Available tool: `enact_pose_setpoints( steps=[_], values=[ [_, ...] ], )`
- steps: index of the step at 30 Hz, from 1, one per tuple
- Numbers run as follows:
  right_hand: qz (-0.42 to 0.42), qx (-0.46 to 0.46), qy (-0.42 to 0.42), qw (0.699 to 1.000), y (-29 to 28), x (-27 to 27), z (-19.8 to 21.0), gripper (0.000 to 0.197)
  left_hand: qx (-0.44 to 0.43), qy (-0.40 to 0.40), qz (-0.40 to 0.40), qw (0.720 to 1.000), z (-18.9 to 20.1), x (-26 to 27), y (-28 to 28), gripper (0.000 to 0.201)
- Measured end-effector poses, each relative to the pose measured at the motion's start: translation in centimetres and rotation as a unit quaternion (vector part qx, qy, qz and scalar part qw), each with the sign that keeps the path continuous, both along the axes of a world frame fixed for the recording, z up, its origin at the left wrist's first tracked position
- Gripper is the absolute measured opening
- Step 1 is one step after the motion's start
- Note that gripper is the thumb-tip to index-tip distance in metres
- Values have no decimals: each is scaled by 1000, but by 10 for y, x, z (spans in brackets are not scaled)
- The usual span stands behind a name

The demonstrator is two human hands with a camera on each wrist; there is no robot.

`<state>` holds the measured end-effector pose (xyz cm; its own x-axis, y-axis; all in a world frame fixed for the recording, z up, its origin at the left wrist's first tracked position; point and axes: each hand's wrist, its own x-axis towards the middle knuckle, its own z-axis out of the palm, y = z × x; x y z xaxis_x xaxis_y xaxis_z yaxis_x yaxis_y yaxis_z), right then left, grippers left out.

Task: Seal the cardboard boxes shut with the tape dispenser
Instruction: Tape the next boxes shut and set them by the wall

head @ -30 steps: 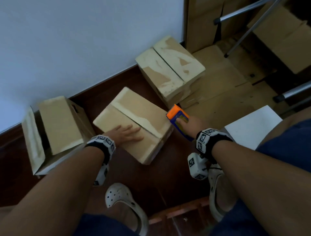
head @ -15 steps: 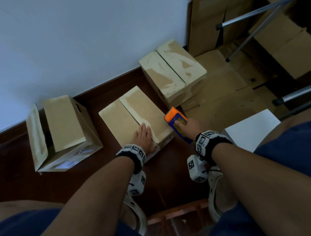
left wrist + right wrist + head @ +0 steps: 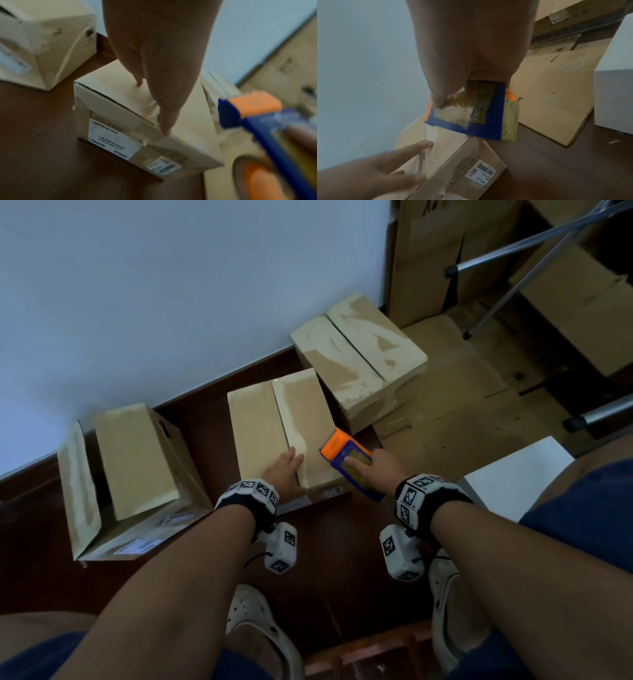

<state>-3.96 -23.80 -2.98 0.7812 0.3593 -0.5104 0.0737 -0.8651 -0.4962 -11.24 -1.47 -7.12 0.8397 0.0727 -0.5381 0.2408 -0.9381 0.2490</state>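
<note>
Middle box [image 3: 270, 436], centre frame, has flaps pressed closed under the flat left hand [image 3: 284, 474]; right hand [image 3: 380, 470] grips the tape dispenser [image 3: 346, 455] just right of it. Next, I'd guess: tape onto the near seam end.

dark wood floor [image 3: 359, 559] | three cardboard boxes [image 3: 260, 433] | flattened cardboard [image 3: 455, 412] | white box [image 3: 513, 474]

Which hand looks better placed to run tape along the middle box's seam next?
The right hand: it grips the tape dispenser beside the middle box. The left hand lies flat on the flaps.
</note>
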Motion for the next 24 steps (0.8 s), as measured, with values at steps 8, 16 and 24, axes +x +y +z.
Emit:
enact_pose_setpoints(
  steps=[8, 16, 24],
  values=[
    [136, -48, 19, 989, 16, -15, 28, 58, -413, -120, 470, 771, 30, -30, 4, 29],
    [223, -53, 37, 973, 22, -54, 42, 64, -513, -59, 455, 726, 39, -82, -20, 30],
    [225, -44, 45, 972, 22, -67, 42, 62, -526, -17, 501, 687, 37, -97, -12, 35]
  ],
)
